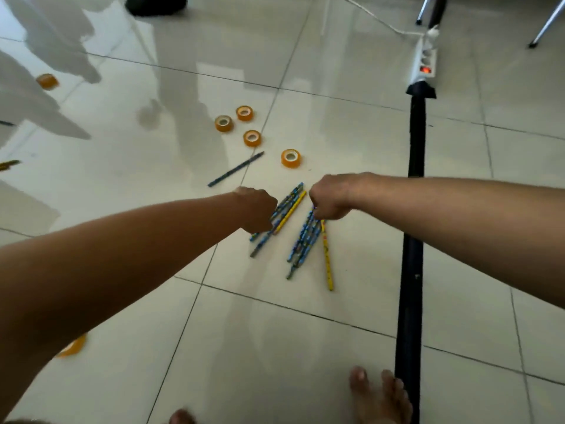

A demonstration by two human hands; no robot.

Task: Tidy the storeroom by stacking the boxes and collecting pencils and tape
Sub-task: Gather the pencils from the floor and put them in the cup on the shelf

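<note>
Both hands closed on pencil bundles on the floor [305, 347]: left hand [256, 209], right hand [330, 195]. Four tape rolls [252, 138] beyond the bundles; single pencil [235, 169] nearby.

– Where do the pencils [301, 237] lie?
– On the floor [275, 332], left of the long pole [412, 240].
– And the tape rolls [252, 138]?
– Behind the pencils, a lone pencil [235, 169] between them.

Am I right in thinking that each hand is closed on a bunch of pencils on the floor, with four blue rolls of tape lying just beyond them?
Not quite: the rolls of tape are orange, not blue, as the head view shows. The rest holds: the left hand and the right hand each have a closed grip on a bunch of pencils on the floor, and four rolls lie just beyond them.
</note>
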